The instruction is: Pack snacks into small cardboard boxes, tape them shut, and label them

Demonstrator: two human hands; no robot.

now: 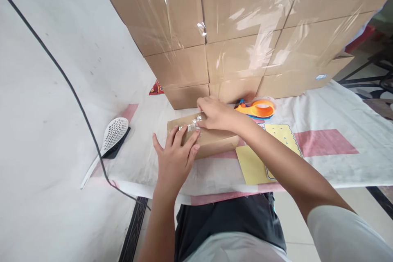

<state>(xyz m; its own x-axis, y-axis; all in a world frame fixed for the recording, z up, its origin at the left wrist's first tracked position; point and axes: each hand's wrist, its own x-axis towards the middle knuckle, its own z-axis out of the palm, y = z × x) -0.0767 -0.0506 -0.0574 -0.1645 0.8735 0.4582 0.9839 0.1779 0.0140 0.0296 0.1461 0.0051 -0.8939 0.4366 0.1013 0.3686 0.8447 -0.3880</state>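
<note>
A small cardboard box [216, 143] lies on the cloth-covered table in front of me. A crinkled strip of clear tape [193, 125] runs across its top. My left hand [175, 155] rests with spread fingers on the left part of the box, its fingertips beside the tape. Reaching in from the right, my right hand [217, 114] has its fingers bent over the box top, with thumb and fingers closed at the tape's end. An orange tape dispenser [256, 109] sits just behind and right of the box.
Taped cardboard boxes [239, 57] form a tall stack behind. Yellow paper sheets [250, 166] lie right of the box. At left, a white slotted skimmer [115, 134] rests over a dark flat object [118, 147]. A black cable [69, 84] hangs along the wall. A red packet [156, 89] shows by the stack.
</note>
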